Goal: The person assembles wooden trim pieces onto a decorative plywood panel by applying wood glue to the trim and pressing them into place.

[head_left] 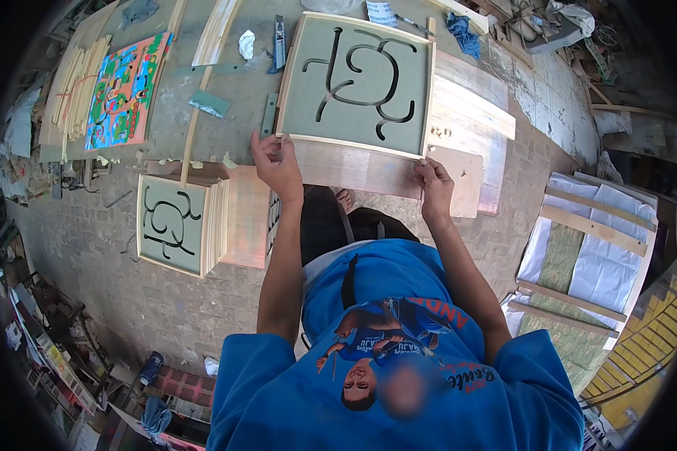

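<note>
A square grey-green board with a pale wooden frame (320, 90) and curved dark grooves cut into its face lies at the near side of the worktable. My left hand (280, 167) is closed at the frame's near left corner, its thumb and fingertips on the wood. At the near right corner, my right hand (435, 182) pinches the frame's edge between thumb and fingers. Beneath the frame, a smooth wooden plank (346, 167) juts toward me. To the left stands a stack of similar framed boards (214, 225), with a grooved face showing.
On the worktable (233, 135) are a cutter knife (279, 37), a colourful printed panel (128, 92), bundled wood strips (75, 86) and a blue cloth (463, 34). Boards with white sheets and wooden battens (594, 229) lie at right. Cluttered shelving (53, 346) stands lower left.
</note>
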